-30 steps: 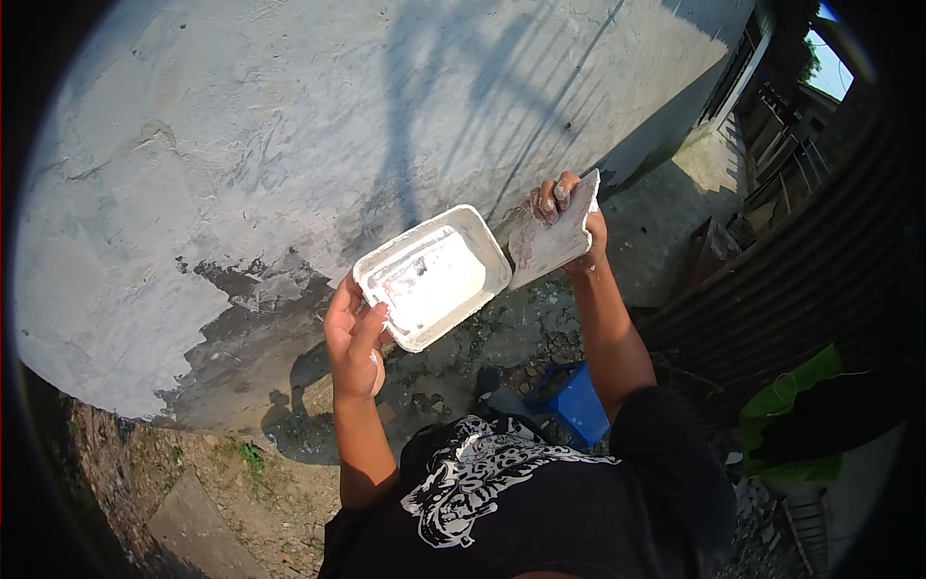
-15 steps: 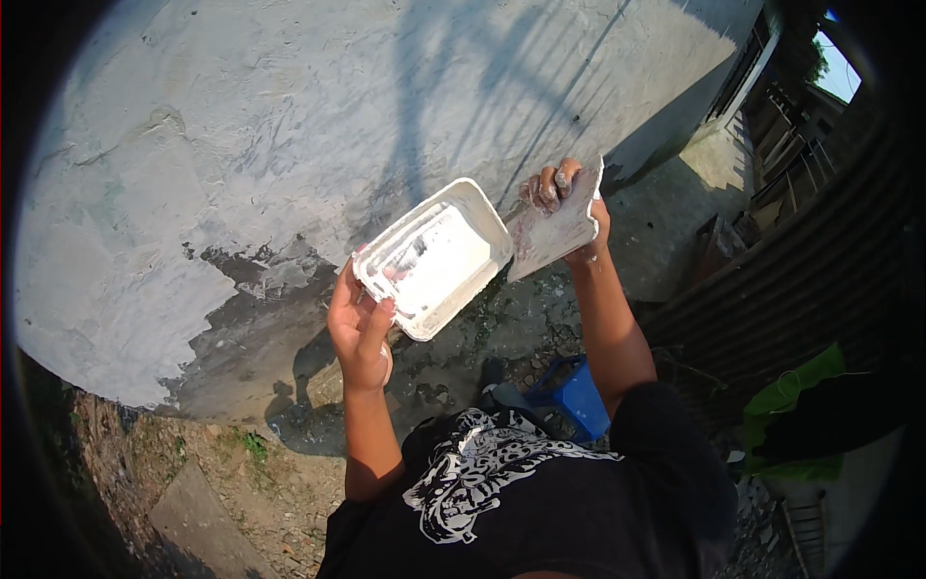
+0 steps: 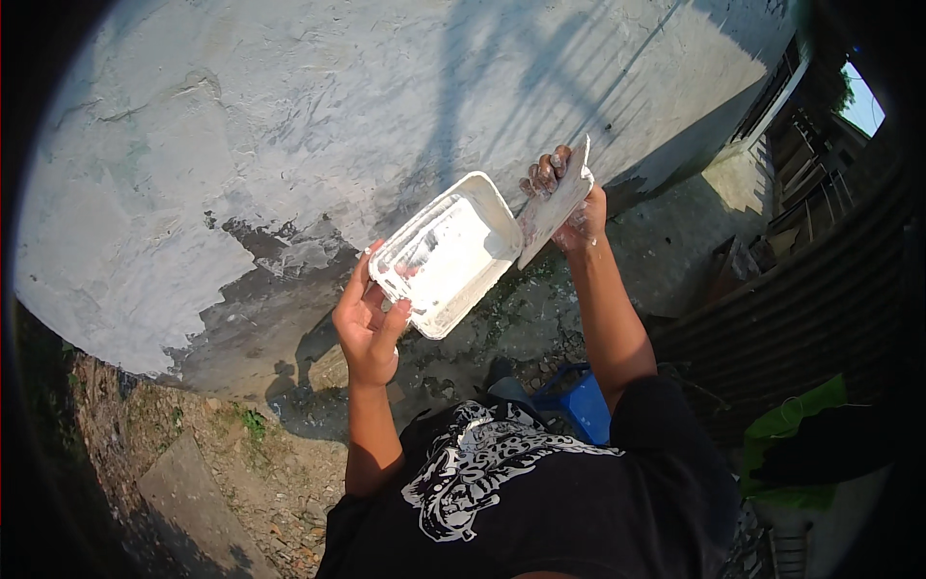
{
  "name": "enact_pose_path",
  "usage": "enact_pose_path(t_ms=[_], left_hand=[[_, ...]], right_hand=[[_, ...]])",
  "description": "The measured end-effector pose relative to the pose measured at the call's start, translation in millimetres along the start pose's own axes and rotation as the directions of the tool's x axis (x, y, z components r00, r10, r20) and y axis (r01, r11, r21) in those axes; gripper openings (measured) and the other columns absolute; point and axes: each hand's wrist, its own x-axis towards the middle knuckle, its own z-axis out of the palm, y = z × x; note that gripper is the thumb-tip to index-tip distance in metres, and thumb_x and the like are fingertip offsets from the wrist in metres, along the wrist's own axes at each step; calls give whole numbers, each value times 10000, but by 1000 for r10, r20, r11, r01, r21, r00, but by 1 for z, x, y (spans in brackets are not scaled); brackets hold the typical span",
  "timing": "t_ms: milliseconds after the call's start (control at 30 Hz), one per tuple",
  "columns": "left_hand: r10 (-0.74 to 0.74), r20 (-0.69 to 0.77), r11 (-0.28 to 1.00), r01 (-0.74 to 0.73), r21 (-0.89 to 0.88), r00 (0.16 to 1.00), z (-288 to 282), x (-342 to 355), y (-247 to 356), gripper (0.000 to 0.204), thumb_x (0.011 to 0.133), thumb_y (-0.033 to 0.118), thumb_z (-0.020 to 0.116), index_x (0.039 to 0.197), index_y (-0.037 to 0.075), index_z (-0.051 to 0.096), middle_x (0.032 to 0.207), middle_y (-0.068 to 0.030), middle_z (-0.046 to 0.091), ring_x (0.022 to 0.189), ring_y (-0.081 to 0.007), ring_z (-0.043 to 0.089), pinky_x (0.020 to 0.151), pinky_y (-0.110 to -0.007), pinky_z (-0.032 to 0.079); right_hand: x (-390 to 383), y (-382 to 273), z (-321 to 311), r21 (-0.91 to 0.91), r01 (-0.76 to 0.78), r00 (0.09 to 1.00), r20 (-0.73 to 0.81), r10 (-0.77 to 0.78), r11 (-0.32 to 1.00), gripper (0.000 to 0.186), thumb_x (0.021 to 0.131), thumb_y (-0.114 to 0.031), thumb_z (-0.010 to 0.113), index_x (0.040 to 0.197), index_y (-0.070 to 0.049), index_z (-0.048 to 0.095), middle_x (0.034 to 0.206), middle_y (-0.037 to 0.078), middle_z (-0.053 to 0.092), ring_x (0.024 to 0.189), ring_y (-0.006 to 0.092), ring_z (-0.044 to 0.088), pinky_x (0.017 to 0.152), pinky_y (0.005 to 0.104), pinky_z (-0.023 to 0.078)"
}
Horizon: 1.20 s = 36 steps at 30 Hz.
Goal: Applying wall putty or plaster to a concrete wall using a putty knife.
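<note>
My left hand grips the near left corner of a white rectangular plastic tub, thumb over the rim. White paste coats the tub's bottom and inner walls. In my right hand is a thin, flat scraper board, smeared white and with an uneven outer edge. It stands tilted nearly on edge, its lower end close to the tub's right rim; whether they touch I cannot tell. White smears mark the fingers and palm of my right hand.
A pale plastered wall rises ahead, its coating ending raggedly above a bare grey strip. Behind my right arm stands a blue plastic stool. Corrugated sheeting runs along the right. Rubble and a flat slab lie at lower left.
The scraper board has turned from showing its broad face to more edge-on, its lower end nearer the tub. The tub has shifted slightly right in view.
</note>
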Motion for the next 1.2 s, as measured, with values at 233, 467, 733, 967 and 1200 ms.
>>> enact_pose_path(t_ms=[233,467,733,967,1200], left_hand=[[36,-51,999,-35,21,998,-6,-4,3,676,838,69,665,1423,-134,395,1339,-185,554,1203,-236,563,1041,-355,417],[22,-62,1000,-24,-20,998,-10,-7,3,643,859,41,646,1422,-139,392,1329,-191,562,1197,-226,571,1041,-355,421],[-26,-103,998,21,-54,994,-10,-14,-3,599,871,-3,629,1413,-132,408,1310,-176,571,1178,-218,584,1030,-358,438],[-85,-130,991,70,-116,988,-13,-17,4,576,875,0,622,1399,-131,421,1309,-175,571,1188,-223,584,1024,-354,446],[-135,-173,981,106,-163,976,-19,-20,7,495,895,10,606,1353,-109,460,1250,-162,595,1087,-196,639,846,-307,582]], right_hand=[[12,13,9,-115,77,996,-25,-80,990,167,685,-7,534,788,-85,428,708,27,399,675,169,369,659,324,323],[9,19,7,-289,145,979,177,-96,946,152,732,-81,595,785,-94,453,706,6,397,686,147,385,653,301,325],[5,21,-11,-507,173,961,274,-32,845,192,726,-167,629,824,-68,498,732,-7,438,680,112,399,604,272,316],[0,32,-25,-604,110,973,228,39,790,193,723,-159,611,859,-36,551,780,2,514,715,101,458,630,263,373],[0,45,-25,-631,37,971,205,120,775,163,727,-100,594,776,-68,442,720,-6,385,677,127,357,624,289,310]])
